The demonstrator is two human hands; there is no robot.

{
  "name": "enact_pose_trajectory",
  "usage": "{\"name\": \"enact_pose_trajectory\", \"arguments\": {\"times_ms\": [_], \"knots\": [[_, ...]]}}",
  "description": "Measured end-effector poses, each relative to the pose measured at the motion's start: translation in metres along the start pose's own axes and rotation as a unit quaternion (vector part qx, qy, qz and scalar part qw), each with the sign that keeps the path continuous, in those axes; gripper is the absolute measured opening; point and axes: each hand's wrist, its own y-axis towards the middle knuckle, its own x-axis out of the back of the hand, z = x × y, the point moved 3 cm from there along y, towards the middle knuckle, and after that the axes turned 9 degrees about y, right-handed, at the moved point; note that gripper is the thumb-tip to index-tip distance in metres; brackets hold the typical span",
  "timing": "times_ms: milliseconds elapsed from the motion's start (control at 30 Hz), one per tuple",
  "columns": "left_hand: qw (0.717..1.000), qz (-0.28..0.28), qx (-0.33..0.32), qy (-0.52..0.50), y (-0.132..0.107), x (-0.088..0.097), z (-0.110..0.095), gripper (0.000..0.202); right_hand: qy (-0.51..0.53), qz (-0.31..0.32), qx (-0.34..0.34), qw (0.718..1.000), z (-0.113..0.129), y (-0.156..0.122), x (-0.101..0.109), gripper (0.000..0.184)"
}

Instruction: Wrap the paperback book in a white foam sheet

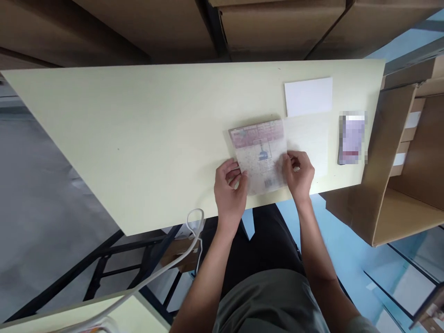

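A printed card inside a clear plastic sleeve (259,155) lies on the pale yellow table (138,129) near its front edge. My left hand (229,187) pinches the sleeve's lower left edge with curled fingers. My right hand (300,175) grips its right edge, thumb and fingers pressed together on it. A further clear sleeve (310,138) lies flat just right of the card, partly under my right hand.
A blank white sheet (308,95) lies at the back right of the table. A blurred stack of cards (352,137) sits by the right edge. An open cardboard box (398,185) stands to the right; brown cartons (277,27) line the far side. A white cable (180,259) hangs below the table.
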Motion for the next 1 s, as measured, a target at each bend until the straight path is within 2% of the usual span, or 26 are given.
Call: {"name": "enact_pose_trajectory", "arguments": {"times_ms": [133, 233, 333, 467, 567, 633, 700, 800, 900, 1000], "knots": [[0.997, 0.017, 0.047, -0.066, 0.011, 0.005, 0.008, 0.053, 0.000, -0.009, -0.011, 1.000, 0.007, -0.005, -0.007, 0.026], [0.996, -0.019, 0.052, -0.076, 0.017, 0.027, 0.019, 0.054, 0.011, 0.025, -0.008, 1.000, 0.019, -0.017, -0.027, 0.024], [0.992, -0.104, 0.056, -0.050, 0.022, 0.070, 0.039, 0.054, 0.009, 0.077, 0.009, 0.997, 0.037, -0.034, -0.064, 0.021], [0.981, -0.181, 0.066, -0.036, 0.025, 0.142, 0.064, 0.061, -0.012, 0.151, 0.047, 0.987, 0.069, -0.061, -0.131, 0.021], [0.974, -0.221, 0.056, -0.004, 0.020, 0.186, 0.068, 0.058, -0.047, 0.199, 0.070, 0.976, 0.094, -0.080, -0.178, 0.022], [0.969, -0.244, 0.040, 0.027, 0.015, 0.203, 0.061, 0.052, -0.067, 0.213, 0.081, 0.971, 0.107, -0.090, -0.198, 0.024], [0.965, -0.257, 0.009, 0.048, 0.008, 0.208, 0.047, 0.047, -0.076, 0.222, 0.084, 0.968, 0.114, -0.094, -0.207, 0.027], [0.968, -0.239, -0.042, 0.062, -0.002, 0.198, 0.018, 0.044, -0.081, 0.237, 0.075, 0.965, 0.117, -0.091, -0.204, 0.030], [0.974, -0.199, -0.074, 0.073, -0.008, 0.176, -0.009, 0.043, -0.074, 0.245, 0.047, 0.966, 0.114, -0.078, -0.186, 0.026], [0.980, -0.155, -0.096, 0.074, -0.010, 0.147, -0.027, 0.042, 0.012, 0.245, 0.009, 0.970, 0.115, -0.064, -0.156, 0.029]]}}
